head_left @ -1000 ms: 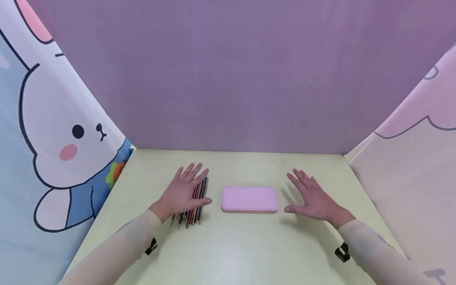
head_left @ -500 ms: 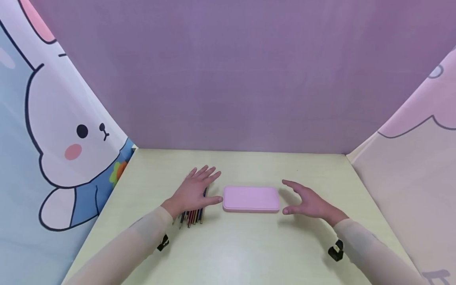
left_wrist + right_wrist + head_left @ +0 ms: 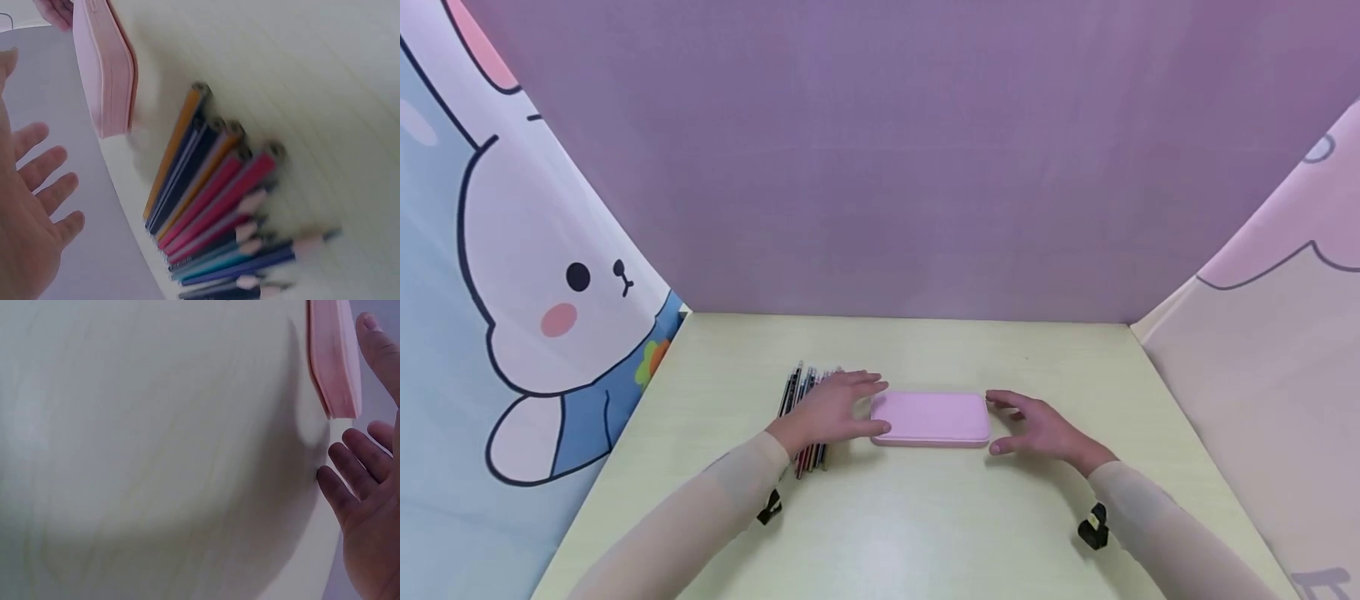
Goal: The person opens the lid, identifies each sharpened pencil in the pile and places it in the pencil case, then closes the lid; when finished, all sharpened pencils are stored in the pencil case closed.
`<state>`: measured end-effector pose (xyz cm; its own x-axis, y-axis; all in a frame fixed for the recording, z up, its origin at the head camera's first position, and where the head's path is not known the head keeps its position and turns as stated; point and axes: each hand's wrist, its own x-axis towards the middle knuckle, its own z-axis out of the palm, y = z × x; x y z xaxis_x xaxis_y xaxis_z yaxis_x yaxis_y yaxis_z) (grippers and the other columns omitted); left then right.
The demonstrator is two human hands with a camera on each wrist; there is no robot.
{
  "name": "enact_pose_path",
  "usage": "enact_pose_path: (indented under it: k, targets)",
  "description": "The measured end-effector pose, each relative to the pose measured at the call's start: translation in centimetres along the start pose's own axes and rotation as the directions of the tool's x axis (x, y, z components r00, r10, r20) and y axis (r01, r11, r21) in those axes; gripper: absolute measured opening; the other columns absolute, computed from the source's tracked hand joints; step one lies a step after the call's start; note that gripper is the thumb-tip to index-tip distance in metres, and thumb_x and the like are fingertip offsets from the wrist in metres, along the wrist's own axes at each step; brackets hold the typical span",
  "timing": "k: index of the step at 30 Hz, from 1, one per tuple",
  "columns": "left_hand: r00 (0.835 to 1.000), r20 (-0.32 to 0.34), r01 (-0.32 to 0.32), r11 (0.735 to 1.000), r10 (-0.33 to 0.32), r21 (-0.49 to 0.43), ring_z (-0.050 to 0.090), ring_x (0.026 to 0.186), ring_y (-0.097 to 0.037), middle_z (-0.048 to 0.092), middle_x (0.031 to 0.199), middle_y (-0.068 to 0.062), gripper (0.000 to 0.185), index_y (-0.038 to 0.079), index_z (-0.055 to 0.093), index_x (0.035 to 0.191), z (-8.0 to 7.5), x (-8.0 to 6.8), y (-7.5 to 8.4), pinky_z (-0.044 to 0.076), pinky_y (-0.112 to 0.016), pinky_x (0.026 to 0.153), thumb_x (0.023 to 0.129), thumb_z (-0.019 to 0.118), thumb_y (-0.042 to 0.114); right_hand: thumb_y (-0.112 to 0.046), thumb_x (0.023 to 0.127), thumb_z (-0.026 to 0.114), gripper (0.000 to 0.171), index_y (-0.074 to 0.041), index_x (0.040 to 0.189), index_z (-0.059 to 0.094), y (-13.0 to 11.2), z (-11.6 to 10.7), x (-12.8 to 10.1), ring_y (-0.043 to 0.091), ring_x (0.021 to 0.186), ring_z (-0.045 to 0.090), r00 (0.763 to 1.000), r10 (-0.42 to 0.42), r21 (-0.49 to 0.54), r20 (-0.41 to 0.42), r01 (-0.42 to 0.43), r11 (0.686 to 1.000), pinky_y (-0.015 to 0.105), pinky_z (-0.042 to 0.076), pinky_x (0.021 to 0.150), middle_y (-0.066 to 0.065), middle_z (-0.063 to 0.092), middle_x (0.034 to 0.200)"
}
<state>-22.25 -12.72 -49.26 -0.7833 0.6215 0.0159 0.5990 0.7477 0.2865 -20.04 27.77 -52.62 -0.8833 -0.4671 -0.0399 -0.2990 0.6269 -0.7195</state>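
A pink, rounded pencil case lies closed on the table between the two hands. The left hand is at its left end, thumb and fingertips overlapping that edge in the head view. Beneath the left hand lies a bundle of pencils, partly hidden in the head view; yellow, dark blue, red and teal barrels show in the left wrist view. Some of their sharpened tips point the same way. The right hand stands at the case's right end, fingers loosely bent, thumb apart. Neither hand holds anything.
The pale wooden table reaches back to a purple backdrop. A rabbit-print cloth hangs on the left, and a pink and cream cloth on the right. Each wrist wears a black camera mount.
The left hand has moved right, off part of the pencils and over to the case's left edge. The right hand has moved left to the case's right end, its fingers bending more.
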Motion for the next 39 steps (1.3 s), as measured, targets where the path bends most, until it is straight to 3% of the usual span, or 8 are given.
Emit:
enact_pose_path:
  k: [5, 14, 24, 33, 39]
  targets:
    - [0.999, 0.02, -0.029, 1.0, 0.029, 0.005, 0.047, 0.144, -0.023, 0.052, 0.155, 0.0, 0.08, 0.021, 0.057, 0.147, 0.9, 1.3, 0.7, 0.037, -0.046, 0.12, 0.089, 0.057, 0.075, -0.045, 0.077, 0.089, 0.097, -0.004, 0.153, 0.045, -0.1, 0.4, 0.2, 0.036, 0.134, 0.055, 1.0, -0.013, -0.032, -0.018, 0.013, 0.999, 0.055, 0.049, 0.107, 0.014, 0.059, 0.146]
    - [0.989, 0.054, -0.136, 0.991, 0.136, 0.005, 0.053, 0.139, -0.021, 0.06, 0.147, -0.003, 0.071, 0.017, 0.065, 0.138, 1.8, 3.5, 2.7, 0.039, -0.039, 0.119, 0.091, 0.061, 0.069, -0.046, 0.075, 0.09, 0.097, -0.006, 0.153, 0.046, 0.2, 0.9, 0.7, 0.038, 0.135, 0.053, 0.999, 0.033, -0.123, -0.036, -0.037, 0.992, 0.061, 0.042, 0.112, 0.013, 0.059, 0.145]
    - [0.99, 0.091, -0.111, 0.994, 0.109, 0.016, 0.055, 0.135, -0.02, 0.06, 0.146, -0.001, 0.07, 0.019, 0.066, 0.138, 1.9, 4.4, 4.0, 0.044, -0.039, 0.115, 0.089, 0.063, 0.069, -0.046, 0.07, 0.094, 0.101, -0.01, 0.153, 0.047, 0.4, 1.5, 1.2, 0.033, 0.128, 0.054, 0.994, 0.081, -0.135, -0.073, -0.09, 0.987, 0.061, 0.039, 0.112, 0.009, 0.059, 0.14]
    - [0.986, 0.092, -0.149, 0.985, 0.141, 0.087, 0.056, 0.134, -0.022, 0.061, 0.145, 0.0, 0.066, 0.021, 0.068, 0.135, 2.1, 5.2, 4.8, 0.047, -0.042, 0.112, 0.087, 0.068, 0.066, -0.052, 0.077, 0.087, 0.092, -0.013, 0.151, 0.05, 0.4, 1.7, 1.2, 0.032, 0.127, 0.055, 0.993, 0.078, -0.153, -0.093, -0.091, 0.984, 0.062, 0.041, 0.111, 0.007, 0.062, 0.137]
    - [0.983, 0.091, -0.169, 0.976, 0.157, 0.135, 0.06, 0.125, -0.021, 0.064, 0.139, 0.003, 0.06, 0.025, 0.07, 0.131, 2.2, 5.8, 5.7, 0.053, -0.044, 0.1, 0.085, 0.072, 0.063, -0.053, 0.079, 0.084, 0.089, -0.014, 0.152, 0.05, 0.4, 1.7, 1.4, 0.031, 0.128, 0.055, 0.992, 0.091, -0.154, -0.09, -0.104, 0.983, 0.061, 0.04, 0.112, 0.004, 0.063, 0.137]
